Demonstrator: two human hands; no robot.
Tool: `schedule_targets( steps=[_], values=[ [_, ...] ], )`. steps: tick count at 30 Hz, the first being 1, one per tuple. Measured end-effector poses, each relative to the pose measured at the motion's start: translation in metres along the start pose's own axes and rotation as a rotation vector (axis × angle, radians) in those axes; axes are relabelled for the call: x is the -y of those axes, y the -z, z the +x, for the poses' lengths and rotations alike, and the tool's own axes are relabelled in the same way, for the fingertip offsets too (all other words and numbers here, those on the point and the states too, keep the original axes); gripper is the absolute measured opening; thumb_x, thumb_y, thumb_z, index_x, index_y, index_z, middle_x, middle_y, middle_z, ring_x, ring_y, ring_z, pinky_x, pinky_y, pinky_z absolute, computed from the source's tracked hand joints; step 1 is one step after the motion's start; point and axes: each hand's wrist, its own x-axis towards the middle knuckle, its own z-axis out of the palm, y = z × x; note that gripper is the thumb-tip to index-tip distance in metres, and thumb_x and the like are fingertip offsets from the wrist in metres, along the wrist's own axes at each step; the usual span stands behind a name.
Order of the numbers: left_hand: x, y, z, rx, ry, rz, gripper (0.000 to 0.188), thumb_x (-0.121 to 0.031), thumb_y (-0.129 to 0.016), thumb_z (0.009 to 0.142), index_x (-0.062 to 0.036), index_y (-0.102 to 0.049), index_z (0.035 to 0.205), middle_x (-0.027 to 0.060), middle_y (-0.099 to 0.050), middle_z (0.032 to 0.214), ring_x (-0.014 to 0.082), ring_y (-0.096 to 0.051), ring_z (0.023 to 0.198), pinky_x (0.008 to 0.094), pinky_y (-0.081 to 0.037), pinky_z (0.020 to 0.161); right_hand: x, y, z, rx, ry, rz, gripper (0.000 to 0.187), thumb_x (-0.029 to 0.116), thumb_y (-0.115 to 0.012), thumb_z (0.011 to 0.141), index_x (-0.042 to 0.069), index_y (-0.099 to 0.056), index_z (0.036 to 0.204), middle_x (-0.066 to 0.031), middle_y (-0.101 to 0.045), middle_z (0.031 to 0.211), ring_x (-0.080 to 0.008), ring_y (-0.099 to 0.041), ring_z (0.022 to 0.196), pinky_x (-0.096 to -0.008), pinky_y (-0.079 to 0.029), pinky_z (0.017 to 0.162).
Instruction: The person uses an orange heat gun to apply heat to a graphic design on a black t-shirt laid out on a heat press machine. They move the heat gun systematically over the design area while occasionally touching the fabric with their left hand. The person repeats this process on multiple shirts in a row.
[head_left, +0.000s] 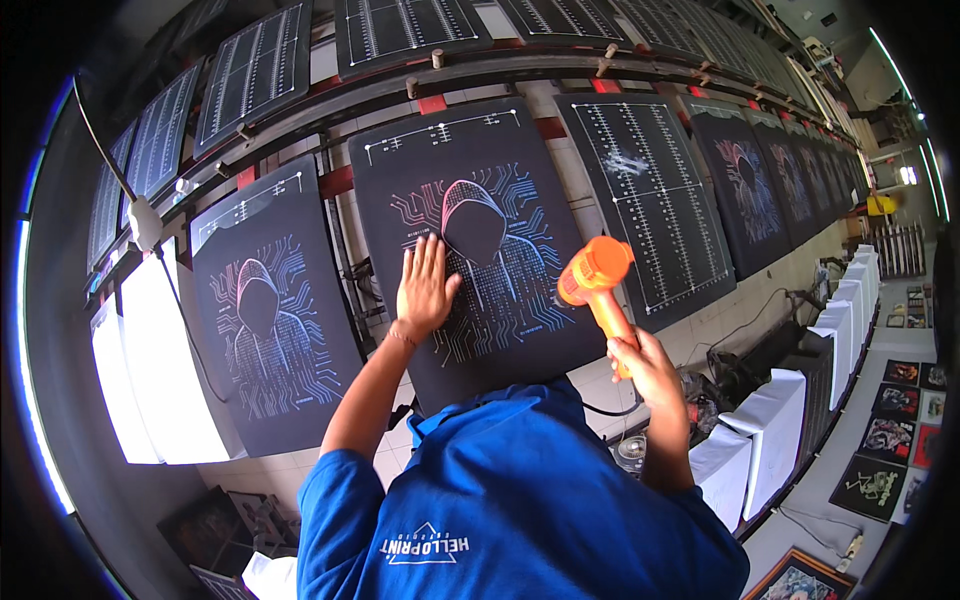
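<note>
A black T-shirt (pixel 400 350) lies stretched over a flat printing platen in front of me. It bears a hooded-figure print (pixel 472 225) with pink and blue circuit lines. My left hand (pixel 426 290) rests flat on the left side of this print, fingers stretched out and close together. To the right of the shirt, my right hand (pixel 648 368) grips an orange heat gun (pixel 598 275) by its handle. The gun is held up near the shirt's right edge, and its dark nozzle end faces left toward the print. Its outlet is mostly hidden.
On the left, another black shirt (pixel 275 330) carries the same print. A bare platen (pixel 665 205) with white ruler marks stands right, followed by more printed shirts (pixel 748 190). A rail (pixel 500 70) runs behind. A cable (pixel 612 411) trails from below the gun; white box-like blocks (pixel 768 435) line the right.
</note>
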Motion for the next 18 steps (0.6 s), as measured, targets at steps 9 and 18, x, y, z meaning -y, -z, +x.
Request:
schedule_targets(
  steps=[9,18],
  values=[
    [0.012,-0.014,0.036,-0.002,0.049,0.037,0.063,-0.039,-0.032,0.1,0.0032,-0.025,0.146,0.0186,-0.024,0.154,0.0328,-0.017,0.145,0.0452,-0.011,0.118,-0.011,0.008,-0.026,-0.045,-0.053,-0.045,0.028,0.02,-0.061,0.092,-0.002,-0.055,0.109,-0.0028,-0.056,0.081,-0.0091,-0.055,0.067,-0.0257,-0.05,0.054],
    [-0.047,0.006,-0.06,0.122,-0.058,-0.04,0.066,-0.043,-0.037,0.098,0.0024,-0.03,0.145,0.0176,-0.027,0.153,0.0326,-0.02,0.144,0.0454,-0.014,0.118,0.004,-0.021,0.035,0.009,0.073,0.033,0.027,0.024,-0.064,0.092,0.001,-0.057,0.103,-0.0001,-0.055,0.078,-0.0059,-0.054,0.063,-0.0219,-0.05,0.052]
  ],
)
